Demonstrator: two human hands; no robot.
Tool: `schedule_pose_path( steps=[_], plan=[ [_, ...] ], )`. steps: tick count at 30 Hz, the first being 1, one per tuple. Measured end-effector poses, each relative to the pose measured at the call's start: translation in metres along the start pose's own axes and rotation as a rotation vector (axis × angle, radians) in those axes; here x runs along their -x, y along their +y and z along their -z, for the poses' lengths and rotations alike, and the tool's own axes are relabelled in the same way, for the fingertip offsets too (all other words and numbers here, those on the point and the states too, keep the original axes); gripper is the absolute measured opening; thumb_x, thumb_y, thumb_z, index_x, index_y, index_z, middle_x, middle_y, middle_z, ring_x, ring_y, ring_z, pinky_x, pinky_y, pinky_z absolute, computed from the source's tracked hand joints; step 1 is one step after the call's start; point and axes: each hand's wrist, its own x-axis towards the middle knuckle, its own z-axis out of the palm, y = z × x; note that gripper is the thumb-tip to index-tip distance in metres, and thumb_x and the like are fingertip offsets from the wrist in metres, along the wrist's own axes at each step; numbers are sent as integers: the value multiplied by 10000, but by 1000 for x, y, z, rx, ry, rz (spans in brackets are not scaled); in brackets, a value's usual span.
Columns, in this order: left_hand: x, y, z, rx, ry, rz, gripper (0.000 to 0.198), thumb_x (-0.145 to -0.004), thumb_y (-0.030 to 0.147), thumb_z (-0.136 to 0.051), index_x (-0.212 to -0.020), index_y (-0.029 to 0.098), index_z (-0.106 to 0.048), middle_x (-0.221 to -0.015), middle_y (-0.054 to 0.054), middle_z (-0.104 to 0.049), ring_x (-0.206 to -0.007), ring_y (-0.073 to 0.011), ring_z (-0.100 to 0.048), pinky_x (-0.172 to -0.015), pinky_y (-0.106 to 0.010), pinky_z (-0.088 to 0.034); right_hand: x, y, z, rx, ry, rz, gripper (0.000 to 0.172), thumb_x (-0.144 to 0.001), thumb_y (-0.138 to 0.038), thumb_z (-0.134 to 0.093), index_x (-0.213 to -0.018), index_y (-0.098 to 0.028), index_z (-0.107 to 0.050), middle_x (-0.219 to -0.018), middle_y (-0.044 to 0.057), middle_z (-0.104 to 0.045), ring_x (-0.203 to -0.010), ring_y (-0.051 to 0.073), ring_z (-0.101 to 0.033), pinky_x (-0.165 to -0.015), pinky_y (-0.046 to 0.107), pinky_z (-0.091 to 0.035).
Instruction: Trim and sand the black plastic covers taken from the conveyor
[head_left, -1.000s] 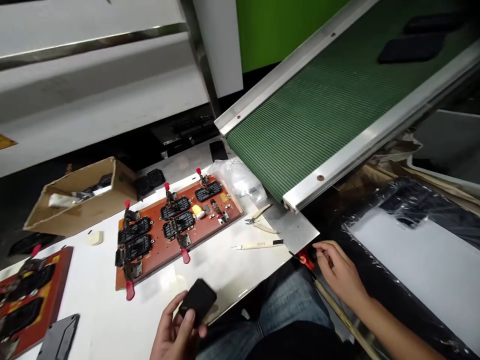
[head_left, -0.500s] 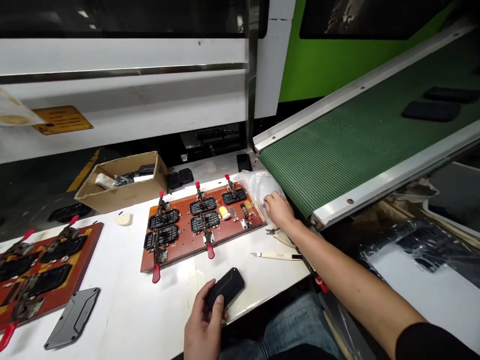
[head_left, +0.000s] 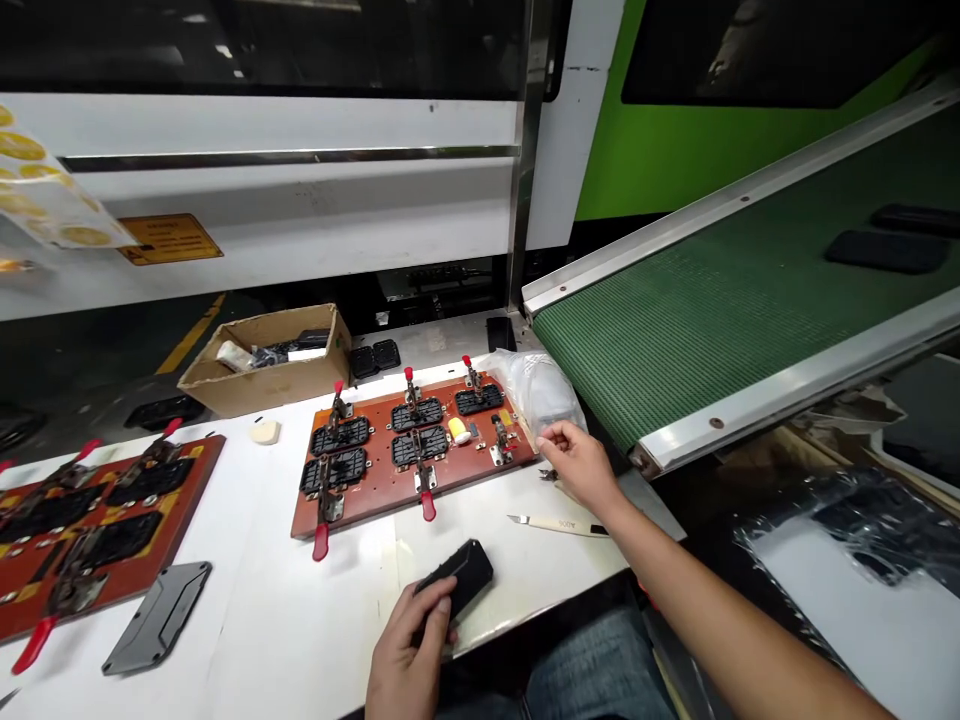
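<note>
My left hand (head_left: 411, 645) grips a black rectangular plastic case (head_left: 466, 578) by its near end, over the front edge of the white worktable (head_left: 285, 610). My right hand (head_left: 579, 465) is at the right end of a red-brown fixture board (head_left: 375, 500), just in front of a clear plastic bag (head_left: 551, 395). Its thumb and fingertips are pinched together; anything between them is too small to make out. Below that hand, a pair of cutters (head_left: 549, 475) is partly hidden. A craft knife (head_left: 559, 524) lies nearer the table edge.
Black parts sit under red-handled clamps on the board, beside a small yellow-and-white piece (head_left: 458, 431). A second fixture board (head_left: 180, 500) and a grey cover (head_left: 159, 618) lie left. Behind are a cardboard box (head_left: 262, 385) and a green conveyor (head_left: 675, 310) carrying black cases (head_left: 885, 252).
My right hand has drawn back from the plastic bag toward me, its fingertips now pinched. My left hand still holds the black case, tilted slightly differently. The view has shifted a little.
</note>
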Motion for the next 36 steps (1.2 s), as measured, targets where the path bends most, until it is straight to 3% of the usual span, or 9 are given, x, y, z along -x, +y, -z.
schedule_pose_path(
  steps=[5,10,15,18,21,24,27,31,36],
  plan=[
    [4,32,-10,7,-78,19,438,-886,619,-692,-1078,252,-835,-1225,-85,-707,-929,-222,-702,-834,-325,-596,92,-45,-23,-137,-298,67,120,-950,-326,-664,-892,-221,-674,-820,-2,-686,-722,154,-615,-689,265,-476],
    [8,40,-20,-10,-83,-10,337,-939,535,-666,-871,232,-800,-927,-40,-677,-873,-200,-649,-799,-292,-515,142,-44,-47,-304,-445,-61,141,-966,-298,-618,-849,-221,-625,-746,-24,-606,-656,141,-548,-617,254,-430],
    [17,28,-16,-133,32,-7,353,-955,521,-640,-789,228,-746,-864,-23,-651,-835,-200,-629,-816,-305,-474,140,-23,-59,-386,-245,-219,140,-951,-329,-634,-887,-232,-555,-811,-15,-622,-714,162,-601,-682,272,-490],
    [16,27,-16,-159,26,-27,338,-947,507,-647,-783,226,-735,-877,-25,-653,-836,-202,-634,-823,-309,-473,137,-24,-56,-298,-284,-33,107,-958,-257,-623,-1062,-234,-613,-931,0,-667,-755,159,-621,-710,273,-492],
    [15,30,-15,-158,-13,-2,338,-942,519,-651,-794,230,-744,-886,-28,-657,-844,-207,-640,-818,-311,-478,132,-27,-50,-246,-290,156,82,-1004,-230,-591,-1015,-240,-672,-906,-2,-670,-764,151,-611,-717,263,-471],
    [25,30,-12,-80,-41,54,333,-935,553,-663,-922,240,-776,-957,-45,-705,-894,-223,-668,-862,-325,-506,122,-24,-50,-150,-89,198,88,-1001,-199,-603,-946,-218,-669,-845,-6,-649,-709,142,-582,-707,268,-456],
    [45,20,-10,170,91,167,476,-876,570,-744,-1233,254,-718,-1107,-74,-746,-847,-218,-714,-832,-340,-563,115,-22,-56,-32,44,275,128,-997,-152,-575,-904,-205,-645,-828,-1,-631,-688,145,-557,-711,286,-436],
    [56,5,-4,571,204,310,934,-706,508,-926,-1504,247,-517,-1049,-95,-757,-918,-262,-749,-765,-333,-602,117,-32,-69,-94,-45,301,151,-999,-126,-562,-905,-211,-644,-838,-1,-635,-726,151,-586,-705,281,-439],
    [41,14,8,630,211,368,568,-703,432,-954,-1136,164,-702,-1117,-123,-746,-1007,-264,-726,-810,-338,-620,131,-43,-73,-260,-203,305,195,-1015,-124,-566,-1077,-229,-719,-982,32,-661,-860,165,-648,-787,282,-512]
  ],
)
